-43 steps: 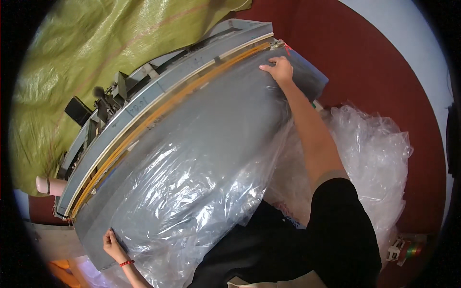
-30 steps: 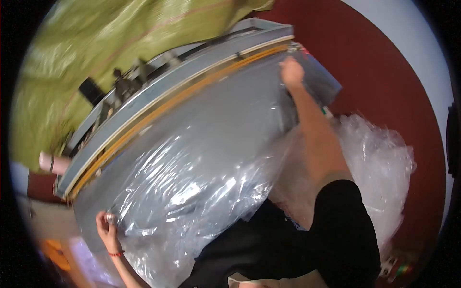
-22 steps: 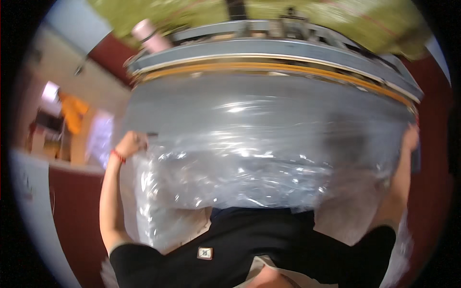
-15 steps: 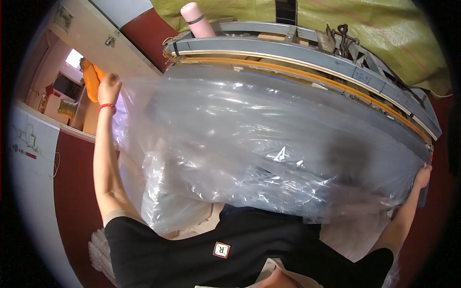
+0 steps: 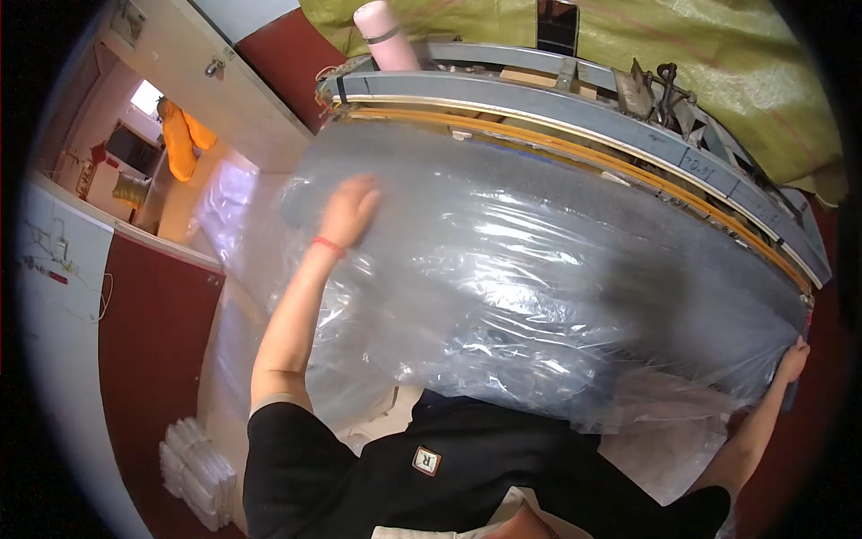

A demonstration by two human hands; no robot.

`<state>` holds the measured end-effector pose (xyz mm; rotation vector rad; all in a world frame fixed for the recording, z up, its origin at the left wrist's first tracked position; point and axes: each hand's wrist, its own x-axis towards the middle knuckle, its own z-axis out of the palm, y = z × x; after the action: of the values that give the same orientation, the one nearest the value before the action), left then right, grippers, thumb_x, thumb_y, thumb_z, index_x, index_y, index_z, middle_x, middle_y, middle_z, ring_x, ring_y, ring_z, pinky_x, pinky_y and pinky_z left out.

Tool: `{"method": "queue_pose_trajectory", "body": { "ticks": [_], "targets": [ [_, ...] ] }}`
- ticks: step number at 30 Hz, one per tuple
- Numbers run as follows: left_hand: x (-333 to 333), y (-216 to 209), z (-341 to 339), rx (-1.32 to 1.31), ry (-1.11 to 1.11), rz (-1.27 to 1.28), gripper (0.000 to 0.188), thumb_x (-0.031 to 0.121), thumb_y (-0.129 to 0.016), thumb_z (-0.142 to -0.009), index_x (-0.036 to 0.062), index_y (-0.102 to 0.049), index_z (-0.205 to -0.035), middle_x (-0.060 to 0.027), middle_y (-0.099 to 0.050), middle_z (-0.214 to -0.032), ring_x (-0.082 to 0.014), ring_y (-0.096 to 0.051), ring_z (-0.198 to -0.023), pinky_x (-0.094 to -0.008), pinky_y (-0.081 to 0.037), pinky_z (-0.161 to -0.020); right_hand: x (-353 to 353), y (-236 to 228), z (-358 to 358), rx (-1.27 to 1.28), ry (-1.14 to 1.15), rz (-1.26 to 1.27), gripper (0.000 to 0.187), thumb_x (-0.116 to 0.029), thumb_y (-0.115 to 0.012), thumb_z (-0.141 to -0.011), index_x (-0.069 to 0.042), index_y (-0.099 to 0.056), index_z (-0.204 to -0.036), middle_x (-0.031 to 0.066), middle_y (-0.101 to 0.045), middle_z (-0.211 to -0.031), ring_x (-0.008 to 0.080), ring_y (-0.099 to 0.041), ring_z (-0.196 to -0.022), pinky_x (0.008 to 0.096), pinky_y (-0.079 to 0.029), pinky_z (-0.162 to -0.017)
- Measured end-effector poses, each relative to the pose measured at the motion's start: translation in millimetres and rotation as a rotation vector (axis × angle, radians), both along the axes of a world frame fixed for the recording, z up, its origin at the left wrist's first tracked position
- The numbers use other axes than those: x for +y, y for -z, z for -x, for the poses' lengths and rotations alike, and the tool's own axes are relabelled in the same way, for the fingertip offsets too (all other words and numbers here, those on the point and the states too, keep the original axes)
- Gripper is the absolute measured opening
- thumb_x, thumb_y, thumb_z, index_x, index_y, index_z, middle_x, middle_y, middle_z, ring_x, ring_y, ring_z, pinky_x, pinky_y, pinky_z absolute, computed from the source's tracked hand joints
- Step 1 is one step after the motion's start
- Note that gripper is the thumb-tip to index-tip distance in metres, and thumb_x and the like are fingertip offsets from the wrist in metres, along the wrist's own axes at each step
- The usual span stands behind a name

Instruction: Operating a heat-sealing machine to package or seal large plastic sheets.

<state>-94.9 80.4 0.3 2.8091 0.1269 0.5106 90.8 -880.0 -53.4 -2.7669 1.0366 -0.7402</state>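
A clear, wrinkled plastic sheet (image 5: 530, 296) lies over a long grey work surface (image 5: 718, 247) in front of me and hangs down toward my body. My left hand (image 5: 352, 211), a red band at its wrist, is over the left part of the sheet. Its fingers are stretched out and slightly blurred, with nothing visible in them. At the far right end, my right hand (image 5: 794, 361) is closed on the sheet's edge, pulling creases toward it. Its fingertips are partly hidden.
Along the back runs a grey metal bar (image 5: 503, 94) with orange strips (image 5: 575, 139). A pink bottle (image 5: 386, 36) and a metal clamp (image 5: 664, 94) stand behind it. Stacked clear plastic packs (image 5: 197, 472) lie at lower left, near an open door (image 5: 206, 72).
My left hand has let go of the raised sheet corner and come right, down over the sheet. The sheet's left side has dropped. My right hand stays at the right edge.
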Motion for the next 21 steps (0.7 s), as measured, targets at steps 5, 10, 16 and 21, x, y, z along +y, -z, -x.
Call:
{"method": "queue_pose_trajectory", "body": {
  "ticks": [5, 10, 16, 21],
  "targets": [
    [-26.7, -10.6, -12.0, -0.056, -0.109, -0.147, 0.021, 0.020, -0.052, -0.078, 0.0012, -0.058, -0.084, -0.0164, -0.056, -0.082, -0.0331, -0.051, -0.082, -0.0400, -0.042, -0.071, -68.9, 17.9, 5.1, -0.172, -0.120, 0.006, 0.046, -0.045, -0.043, -0.084, -0.004, -0.054, -0.099, 0.0169, -0.058, -0.098, 0.0343, -0.053, -0.091, 0.0407, -0.041, -0.072],
    [-26.8, -0.9, -27.2, -0.117, -0.278, -0.105, 0.022, 0.024, -0.061, -0.074, 0.0024, -0.057, -0.073, -0.0117, -0.057, -0.071, -0.0288, -0.053, -0.069, -0.0369, -0.042, -0.062, -86.2, 0.2, 26.5, -0.475, -0.175, -0.384, 0.048, -0.044, -0.049, -0.082, 0.000, -0.055, -0.100, 0.0090, -0.059, -0.090, 0.0199, -0.054, -0.081, 0.0312, -0.042, -0.073],
    [-24.3, 1.7, -26.7, -0.276, -0.042, -0.162, 0.019, 0.020, -0.065, -0.070, 0.0047, -0.058, -0.079, -0.0097, -0.058, -0.074, -0.0276, -0.052, -0.074, -0.0366, -0.043, -0.066, -81.9, -25.9, 77.5, -0.517, -0.180, -0.249, 0.047, -0.043, -0.050, -0.083, 0.000, -0.056, -0.101, 0.0110, -0.059, -0.093, 0.0197, -0.054, -0.084, 0.0305, -0.042, -0.076],
    [-38.1, -12.2, -39.4, -0.137, -0.047, -0.166, 0.016, 0.017, -0.061, -0.073, 0.0038, -0.056, -0.080, -0.0113, -0.057, -0.080, -0.0286, -0.054, -0.077, -0.0364, -0.043, -0.069, -101.8, -17.1, 86.7, -0.502, -0.096, -0.131, 0.050, -0.045, -0.048, -0.082, 0.000, -0.055, -0.104, 0.0132, -0.058, -0.102, 0.0235, -0.054, -0.093, 0.0321, -0.041, -0.081]
  ]
}}
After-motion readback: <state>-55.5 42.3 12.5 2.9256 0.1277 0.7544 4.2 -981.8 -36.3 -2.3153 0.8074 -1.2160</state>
